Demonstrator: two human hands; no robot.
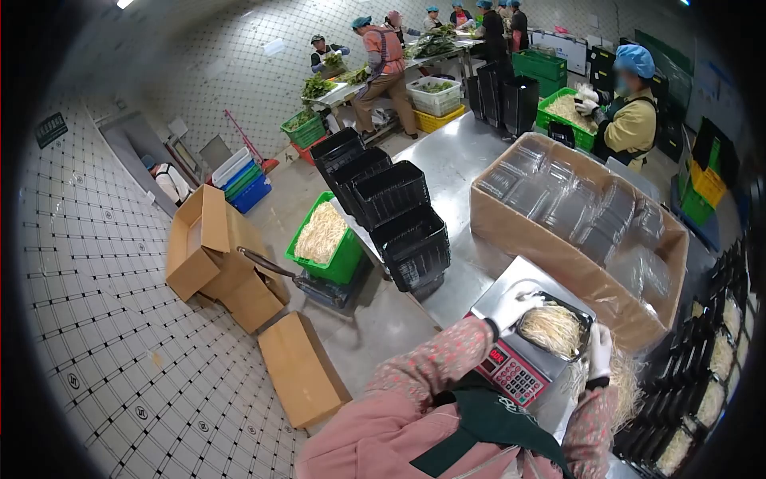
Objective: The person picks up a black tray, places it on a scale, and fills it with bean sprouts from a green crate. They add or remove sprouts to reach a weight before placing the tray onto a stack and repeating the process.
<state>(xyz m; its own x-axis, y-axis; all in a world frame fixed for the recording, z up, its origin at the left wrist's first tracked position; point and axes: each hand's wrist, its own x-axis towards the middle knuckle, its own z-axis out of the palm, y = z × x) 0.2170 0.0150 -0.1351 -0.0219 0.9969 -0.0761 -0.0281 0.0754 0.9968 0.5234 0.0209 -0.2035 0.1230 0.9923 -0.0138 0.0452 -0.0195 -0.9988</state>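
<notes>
On scale (517, 374), sprout tray (554, 329) between left hand (523, 306), right hand (600, 350), carton (536, 244) behind

We note black plastic tray (588, 318): shallow, rectangular, sitting flat on steel pan of scale (511, 369). Tray heaped with pale bean sprouts (550, 329), tangled mound rising above rim. We see loose sprout bunch (624, 387) hanging just beside tray's right end.
</notes>
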